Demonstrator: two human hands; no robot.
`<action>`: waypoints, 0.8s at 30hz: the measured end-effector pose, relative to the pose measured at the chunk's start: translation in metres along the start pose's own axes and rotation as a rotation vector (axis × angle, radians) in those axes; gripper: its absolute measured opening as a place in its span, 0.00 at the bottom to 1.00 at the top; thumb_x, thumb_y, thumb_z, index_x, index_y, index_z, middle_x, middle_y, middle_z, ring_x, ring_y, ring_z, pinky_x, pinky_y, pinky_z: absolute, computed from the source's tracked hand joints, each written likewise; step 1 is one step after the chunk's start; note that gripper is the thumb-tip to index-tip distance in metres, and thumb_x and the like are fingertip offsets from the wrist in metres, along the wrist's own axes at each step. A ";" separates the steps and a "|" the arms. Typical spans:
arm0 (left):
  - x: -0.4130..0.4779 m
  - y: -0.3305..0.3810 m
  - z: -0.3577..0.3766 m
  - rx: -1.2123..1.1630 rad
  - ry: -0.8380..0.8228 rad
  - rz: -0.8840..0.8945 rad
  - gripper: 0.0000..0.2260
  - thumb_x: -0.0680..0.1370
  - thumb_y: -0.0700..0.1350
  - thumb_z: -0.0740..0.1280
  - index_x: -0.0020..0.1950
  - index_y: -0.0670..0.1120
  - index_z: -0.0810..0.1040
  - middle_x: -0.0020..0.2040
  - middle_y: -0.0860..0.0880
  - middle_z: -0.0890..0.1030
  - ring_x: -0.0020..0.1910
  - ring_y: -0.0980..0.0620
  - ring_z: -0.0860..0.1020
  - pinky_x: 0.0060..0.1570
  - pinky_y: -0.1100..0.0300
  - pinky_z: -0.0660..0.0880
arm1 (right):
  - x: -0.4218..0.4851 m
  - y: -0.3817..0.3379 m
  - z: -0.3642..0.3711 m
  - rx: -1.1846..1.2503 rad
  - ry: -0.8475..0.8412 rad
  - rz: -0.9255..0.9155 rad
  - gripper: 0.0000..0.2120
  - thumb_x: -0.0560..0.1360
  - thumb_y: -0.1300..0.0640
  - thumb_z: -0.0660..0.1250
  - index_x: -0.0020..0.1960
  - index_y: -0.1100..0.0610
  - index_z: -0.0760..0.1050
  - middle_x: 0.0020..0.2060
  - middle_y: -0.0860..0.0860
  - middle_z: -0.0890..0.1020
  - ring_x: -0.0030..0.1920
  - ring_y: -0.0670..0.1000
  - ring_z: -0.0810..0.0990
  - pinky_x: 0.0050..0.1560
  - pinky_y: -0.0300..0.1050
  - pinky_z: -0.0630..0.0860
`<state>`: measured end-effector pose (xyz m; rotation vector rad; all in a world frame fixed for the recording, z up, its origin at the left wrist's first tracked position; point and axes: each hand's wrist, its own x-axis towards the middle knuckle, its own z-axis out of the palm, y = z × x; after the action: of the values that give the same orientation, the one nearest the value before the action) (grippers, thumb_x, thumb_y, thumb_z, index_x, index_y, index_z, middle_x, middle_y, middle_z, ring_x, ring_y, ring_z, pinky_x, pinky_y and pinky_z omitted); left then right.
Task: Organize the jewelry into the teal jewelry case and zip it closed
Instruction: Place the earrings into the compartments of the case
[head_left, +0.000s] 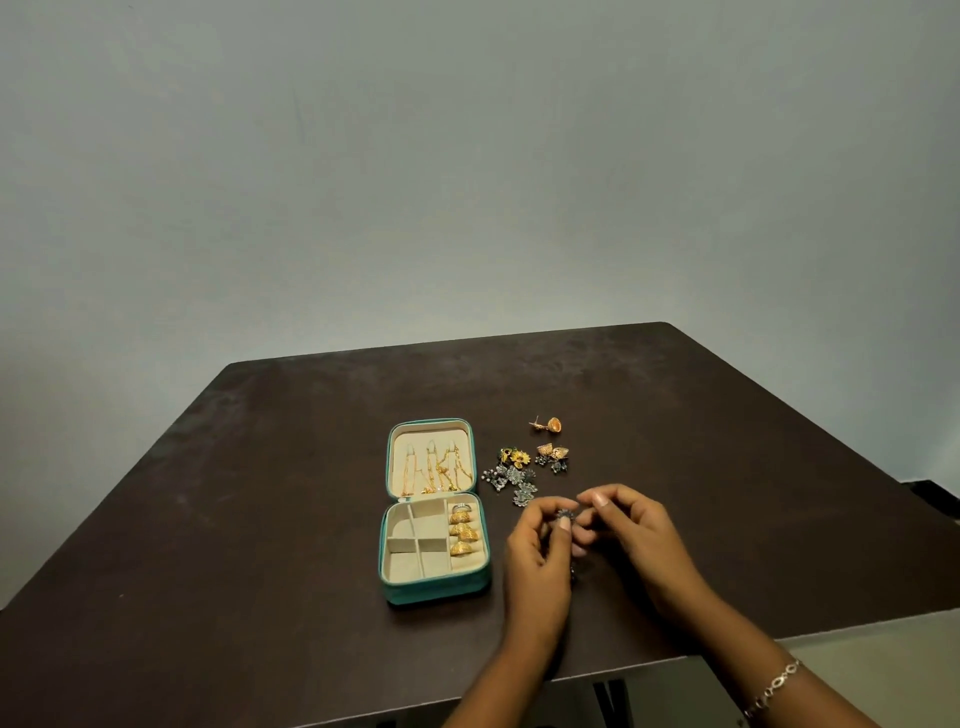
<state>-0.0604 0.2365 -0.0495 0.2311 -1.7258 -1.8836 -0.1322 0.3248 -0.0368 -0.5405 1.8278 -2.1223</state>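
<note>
The teal jewelry case lies open on the dark table. Gold chains hang in its lid, and gold rings fill the right-hand slot of its base; the other beige compartments look bare. To the right of the case, my left hand pinches a small dark silver earring. My right hand touches the same earring from the other side with its fingertips. Loose earrings lie just beyond my hands: a silver cluster, a yellow flower piece, gold and dark pieces, and a lone gold earring.
The dark brown table stands against a pale wall, and its near edge runs below my wrists. A silver bracelet is on my right wrist. A dark object pokes out past the table's right edge.
</note>
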 end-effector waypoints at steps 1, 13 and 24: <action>0.000 -0.001 0.000 -0.004 0.005 -0.010 0.10 0.78 0.34 0.59 0.46 0.47 0.76 0.32 0.52 0.79 0.35 0.56 0.75 0.37 0.64 0.72 | 0.001 0.002 0.000 -0.059 0.012 -0.011 0.08 0.77 0.65 0.59 0.47 0.68 0.75 0.34 0.57 0.77 0.34 0.51 0.76 0.39 0.43 0.74; 0.001 0.004 -0.003 -0.058 0.023 -0.027 0.09 0.79 0.34 0.57 0.46 0.45 0.74 0.31 0.50 0.76 0.30 0.59 0.72 0.34 0.66 0.70 | 0.063 0.014 0.009 -0.976 0.074 -0.099 0.19 0.74 0.60 0.64 0.65 0.51 0.70 0.57 0.52 0.72 0.62 0.52 0.68 0.61 0.46 0.67; 0.001 0.003 -0.003 -0.041 0.000 -0.019 0.10 0.79 0.34 0.57 0.46 0.45 0.74 0.29 0.53 0.76 0.30 0.60 0.72 0.33 0.68 0.69 | 0.070 0.014 0.013 -0.932 0.225 -0.118 0.19 0.74 0.69 0.57 0.56 0.53 0.77 0.54 0.55 0.71 0.59 0.53 0.68 0.58 0.47 0.69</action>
<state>-0.0588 0.2340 -0.0467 0.2326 -1.6892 -1.9310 -0.1890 0.2795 -0.0421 -0.6138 2.9426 -1.3016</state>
